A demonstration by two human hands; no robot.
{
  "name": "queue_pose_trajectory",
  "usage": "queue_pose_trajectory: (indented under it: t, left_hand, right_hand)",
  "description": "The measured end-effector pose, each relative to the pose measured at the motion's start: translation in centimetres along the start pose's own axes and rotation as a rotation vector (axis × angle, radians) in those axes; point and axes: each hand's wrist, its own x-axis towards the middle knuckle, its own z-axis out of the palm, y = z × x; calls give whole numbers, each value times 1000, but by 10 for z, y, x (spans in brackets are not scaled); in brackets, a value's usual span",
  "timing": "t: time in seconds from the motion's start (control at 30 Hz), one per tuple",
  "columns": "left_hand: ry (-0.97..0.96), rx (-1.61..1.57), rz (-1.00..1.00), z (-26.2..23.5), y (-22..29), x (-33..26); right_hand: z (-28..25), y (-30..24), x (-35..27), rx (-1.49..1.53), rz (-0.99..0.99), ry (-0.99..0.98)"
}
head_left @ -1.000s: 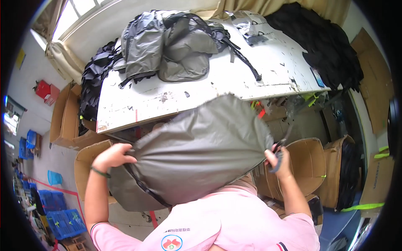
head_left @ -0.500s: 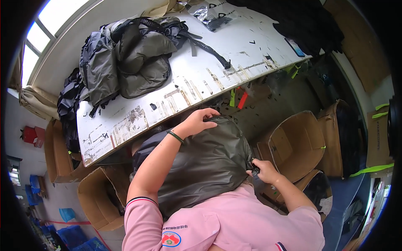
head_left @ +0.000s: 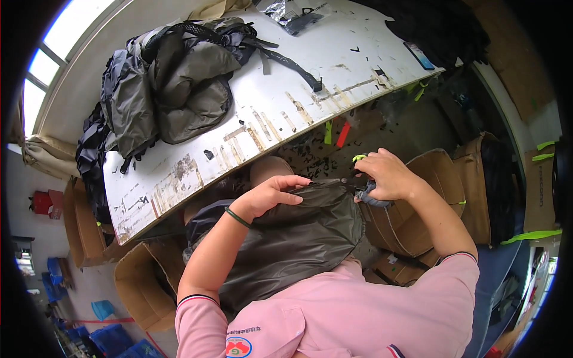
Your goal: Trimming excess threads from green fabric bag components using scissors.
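Observation:
Across my lap lies a dark olive, slightly shiny fabric bag [head_left: 286, 238], its upper edge drawn out between my hands. My left hand [head_left: 271, 197] pinches that edge between thumb and fingertips. At the edge's right end, my right hand [head_left: 388, 176] is closed on a bunched, grey-looking part of the bag. A small neon-yellow strip [head_left: 359, 158] shows by the right fingertips; whether it belongs to the bag I cannot tell. The right palm is hidden.
A white worktable [head_left: 268, 89] with worn tape marks stands ahead, holding an olive-and-black backpack [head_left: 185, 83], a phone [head_left: 419, 55] and black fabric [head_left: 441, 27]. Open cardboard boxes flank me, one left [head_left: 143, 286] and one right [head_left: 441, 185]. Dark scraps litter the floor beneath.
My right hand has risen from the bag's right side to its upper edge, bringing a bunched part along. My left hand has shifted slightly down and left. The bag has flattened, baring a knee.

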Motion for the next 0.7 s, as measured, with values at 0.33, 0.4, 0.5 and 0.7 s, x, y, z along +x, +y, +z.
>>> queue_pose_trajectory:
  t: [0.33, 0.4, 0.5, 0.7]
  left_hand:
    - [3, 11, -19, 1, -1, -6]
    - [1, 9, -19, -1, -4, -6]
    - [7, -36, -31, -1, -5, -6]
    - [-38, -7, 11, 2, -3, -4]
  right_hand:
    - [1, 3, 13, 18, -56, -69]
    - [1, 4, 14, -14, -50, -55]
    - [0, 7, 11, -106, -24, -124]
    - [-6, 4, 14, -31, -78, 6]
